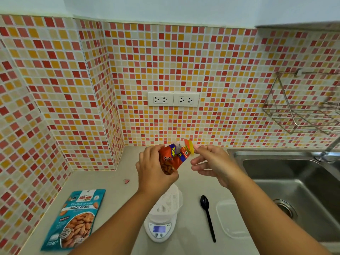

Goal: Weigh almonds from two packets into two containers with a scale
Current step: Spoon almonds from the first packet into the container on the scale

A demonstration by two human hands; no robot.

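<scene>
Left hand (153, 173) grips red packet (170, 160) | right hand (211, 162) pinches its torn top | container (170, 201) on scale (159, 229) lies directly below.

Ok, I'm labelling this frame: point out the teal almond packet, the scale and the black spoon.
teal almond packet (76, 217): head view, front panel.
scale (159, 229): head view, display.
black spoon (204, 201): head view, bowl.

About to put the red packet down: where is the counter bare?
Bare counter between teal almond packet and scale, and behind the hands up to the wall. Crowded on the right: spoon, clear lid, sink.
</scene>
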